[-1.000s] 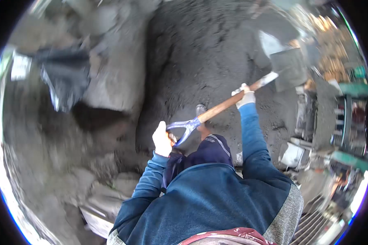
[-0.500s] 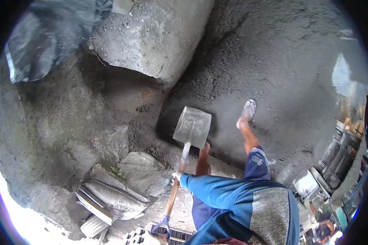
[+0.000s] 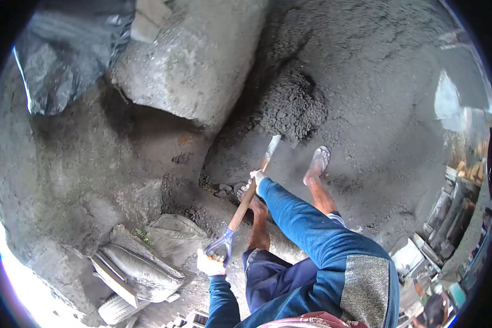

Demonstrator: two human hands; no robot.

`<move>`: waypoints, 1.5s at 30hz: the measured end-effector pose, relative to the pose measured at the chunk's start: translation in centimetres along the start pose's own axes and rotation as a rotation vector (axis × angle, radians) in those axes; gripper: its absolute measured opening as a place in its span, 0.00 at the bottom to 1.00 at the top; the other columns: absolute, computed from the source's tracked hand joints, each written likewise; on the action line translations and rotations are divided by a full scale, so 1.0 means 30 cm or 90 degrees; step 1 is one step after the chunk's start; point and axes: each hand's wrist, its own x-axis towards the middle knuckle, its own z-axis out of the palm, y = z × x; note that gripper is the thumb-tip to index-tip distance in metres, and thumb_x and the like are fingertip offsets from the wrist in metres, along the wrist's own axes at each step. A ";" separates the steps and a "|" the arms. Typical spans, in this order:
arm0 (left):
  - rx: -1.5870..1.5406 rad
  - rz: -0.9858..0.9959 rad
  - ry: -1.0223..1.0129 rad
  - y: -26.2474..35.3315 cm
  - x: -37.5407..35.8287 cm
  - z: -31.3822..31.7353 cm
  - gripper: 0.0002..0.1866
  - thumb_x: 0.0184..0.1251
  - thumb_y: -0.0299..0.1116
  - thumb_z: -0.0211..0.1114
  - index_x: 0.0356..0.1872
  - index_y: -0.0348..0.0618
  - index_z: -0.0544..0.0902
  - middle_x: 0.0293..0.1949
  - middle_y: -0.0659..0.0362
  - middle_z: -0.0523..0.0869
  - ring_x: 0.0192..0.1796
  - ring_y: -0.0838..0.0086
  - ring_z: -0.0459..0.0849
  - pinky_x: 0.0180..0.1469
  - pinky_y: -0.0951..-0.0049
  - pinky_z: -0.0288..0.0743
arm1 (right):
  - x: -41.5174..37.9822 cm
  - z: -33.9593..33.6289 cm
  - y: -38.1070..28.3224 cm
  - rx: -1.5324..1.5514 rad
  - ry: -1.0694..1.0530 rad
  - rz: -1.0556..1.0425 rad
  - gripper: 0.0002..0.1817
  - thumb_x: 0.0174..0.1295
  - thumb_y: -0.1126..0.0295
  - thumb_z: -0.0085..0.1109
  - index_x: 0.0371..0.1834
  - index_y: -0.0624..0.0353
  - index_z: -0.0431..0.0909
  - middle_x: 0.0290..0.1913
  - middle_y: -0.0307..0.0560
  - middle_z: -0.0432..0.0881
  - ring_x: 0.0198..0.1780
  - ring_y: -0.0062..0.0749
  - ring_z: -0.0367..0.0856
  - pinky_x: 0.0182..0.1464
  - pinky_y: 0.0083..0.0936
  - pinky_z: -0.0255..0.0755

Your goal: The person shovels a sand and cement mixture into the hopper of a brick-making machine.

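Note:
A shovel (image 3: 241, 214) with a wooden shaft slants across the middle of the view. My left hand (image 3: 210, 263), in a whitish glove, is wrapped round its blue-grey D-shaped handle at the lower left. Farther up, my right hand (image 3: 258, 177) grips the shaft close to the metal socket. The shovel's blade is hidden under or in a heap of dark, damp, gritty mix (image 3: 294, 106). My feet in sandals stand on either side of the shaft, the right foot (image 3: 318, 159) just below the heap.
A large concrete block (image 3: 194, 60) rises at the upper left, beside a dark plastic sheet (image 3: 74, 54). Filled sacks (image 3: 142, 270) and a tyre (image 3: 117, 310) lie at the lower left. Stacked blocks (image 3: 448, 210) line the right, and another person (image 3: 434, 310) is at the lower right.
The shovel has moved forward; its blade, bare before, is now hidden at the dark heap. My right hand has gone forward with the shaft, and my left hand has come into view on the handle.

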 end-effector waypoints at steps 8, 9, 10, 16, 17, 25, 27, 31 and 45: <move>0.075 0.193 -0.340 0.144 -0.170 -0.062 0.17 0.76 0.47 0.58 0.35 0.44 0.79 0.32 0.67 0.72 0.36 0.78 0.73 0.41 0.72 0.73 | -0.574 -0.254 -0.120 0.275 -0.024 -0.135 0.08 0.61 0.71 0.61 0.37 0.48 0.70 0.28 0.41 0.72 0.24 0.41 0.72 0.31 0.51 0.72; 0.084 0.154 -0.383 0.118 -0.113 -0.068 0.17 0.77 0.47 0.57 0.34 0.45 0.79 0.31 0.67 0.72 0.35 0.78 0.73 0.40 0.72 0.73 | -0.677 -0.294 -0.174 0.293 0.017 -0.152 0.09 0.60 0.73 0.61 0.38 0.48 0.70 0.28 0.41 0.71 0.24 0.41 0.72 0.31 0.52 0.72; 0.097 0.116 -0.426 0.124 -0.101 -0.020 0.16 0.77 0.46 0.57 0.33 0.45 0.79 0.31 0.68 0.72 0.34 0.78 0.73 0.39 0.71 0.73 | -0.760 -0.346 -0.231 0.313 0.056 -0.167 0.11 0.59 0.75 0.62 0.38 0.49 0.70 0.28 0.41 0.71 0.24 0.41 0.72 0.30 0.53 0.72; 0.296 -0.173 -0.602 0.199 -0.710 0.565 0.27 0.73 0.60 0.54 0.20 0.51 0.70 0.13 0.65 0.67 0.13 0.72 0.68 0.16 0.68 0.64 | -1.333 -0.727 -0.710 0.656 0.023 -0.348 0.06 0.64 0.76 0.57 0.40 0.53 0.71 0.29 0.44 0.74 0.20 0.41 0.73 0.25 0.48 0.72; 0.318 -0.106 -0.648 0.225 -0.898 0.664 0.27 0.74 0.60 0.54 0.21 0.50 0.72 0.13 0.64 0.68 0.13 0.72 0.69 0.16 0.68 0.64 | -1.443 -0.803 -0.806 0.591 0.035 -0.435 0.06 0.65 0.72 0.59 0.38 0.51 0.71 0.28 0.42 0.73 0.23 0.39 0.73 0.29 0.48 0.74; 0.131 0.402 -1.178 0.391 -2.449 1.101 0.18 0.77 0.43 0.59 0.26 0.45 0.75 0.19 0.65 0.77 0.17 0.79 0.72 0.20 0.73 0.67 | -2.645 -1.332 -1.557 0.620 -0.199 -1.014 0.06 0.63 0.71 0.62 0.36 0.50 0.72 0.31 0.40 0.73 0.34 0.37 0.75 0.43 0.48 0.77; -0.035 0.742 -1.279 0.366 -2.766 1.127 0.15 0.71 0.39 0.65 0.27 0.43 0.77 0.19 0.61 0.77 0.18 0.75 0.74 0.23 0.69 0.70 | -2.851 -1.546 -1.713 0.673 -0.219 -1.107 0.05 0.61 0.73 0.60 0.33 0.54 0.72 0.27 0.42 0.73 0.28 0.40 0.74 0.39 0.42 0.78; -0.583 1.404 -1.479 0.317 -3.295 0.970 0.15 0.52 0.41 0.78 0.24 0.43 0.81 0.17 0.57 0.77 0.18 0.64 0.77 0.26 0.65 0.73 | -3.118 -1.895 -1.694 0.771 -0.265 -1.213 0.09 0.62 0.70 0.59 0.29 0.53 0.67 0.23 0.38 0.69 0.24 0.34 0.73 0.32 0.37 0.76; 0.270 1.636 -1.730 -0.266 -2.512 1.148 0.13 0.50 0.46 0.74 0.24 0.50 0.81 0.27 0.62 0.82 0.40 0.65 0.84 0.51 0.63 0.75 | -2.600 -1.796 -1.304 0.685 0.140 -0.977 0.08 0.64 0.64 0.61 0.37 0.53 0.73 0.25 0.40 0.74 0.23 0.33 0.76 0.27 0.38 0.75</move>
